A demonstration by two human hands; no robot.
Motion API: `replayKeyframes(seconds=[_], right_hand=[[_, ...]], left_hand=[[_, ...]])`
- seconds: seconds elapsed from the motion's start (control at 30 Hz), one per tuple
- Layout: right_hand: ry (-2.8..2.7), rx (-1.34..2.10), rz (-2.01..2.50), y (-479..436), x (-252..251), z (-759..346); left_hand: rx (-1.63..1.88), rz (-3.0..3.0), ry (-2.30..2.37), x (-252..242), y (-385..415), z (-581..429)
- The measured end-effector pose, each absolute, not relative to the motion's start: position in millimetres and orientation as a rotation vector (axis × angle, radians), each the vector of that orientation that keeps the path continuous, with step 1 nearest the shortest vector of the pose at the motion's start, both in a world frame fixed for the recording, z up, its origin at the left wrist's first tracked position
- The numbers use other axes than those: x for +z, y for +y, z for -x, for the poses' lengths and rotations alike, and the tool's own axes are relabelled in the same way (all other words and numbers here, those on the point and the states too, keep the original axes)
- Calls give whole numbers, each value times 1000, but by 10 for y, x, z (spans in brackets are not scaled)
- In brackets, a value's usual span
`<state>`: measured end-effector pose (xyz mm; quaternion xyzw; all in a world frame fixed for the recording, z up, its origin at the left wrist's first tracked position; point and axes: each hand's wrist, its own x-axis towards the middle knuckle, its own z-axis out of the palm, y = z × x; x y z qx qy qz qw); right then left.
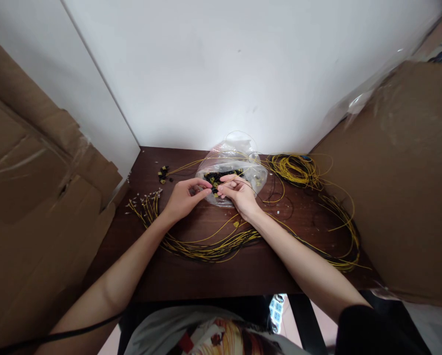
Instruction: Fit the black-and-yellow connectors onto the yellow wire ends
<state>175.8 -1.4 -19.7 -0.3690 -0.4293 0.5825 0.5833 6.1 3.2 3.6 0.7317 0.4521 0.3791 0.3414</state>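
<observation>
My left hand (187,197) and my right hand (240,195) meet over an opened clear plastic bag (261,173), their fingertips almost touching. Inside the bag lie many small black parts (226,174) with yellow bits. Thumb and fingers of the left hand are pinched at a small dark piece, too small to name. The right hand pinches a thin wire (225,184) that trails back across its fingers. Beneath both wrists, a long bundle of yellow and black wires (209,251) curves over the dark wooden table (206,281).
A coil of yellow wire (295,170) lies at the back right. Wire ends with pale tips (156,195) fan out at the left, near a few loose black and yellow parts (163,173). Cardboard (402,172) stands on the right, more cardboard (32,187) on the left, a white wall (206,74) behind.
</observation>
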Motion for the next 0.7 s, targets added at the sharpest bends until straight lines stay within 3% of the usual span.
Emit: replayKeyframes(seconds=[0.7], right_hand=[[-746,1477,778,6,-118,-1828]], left_hand=[[1026,-1874,1169,51,39,-37]])
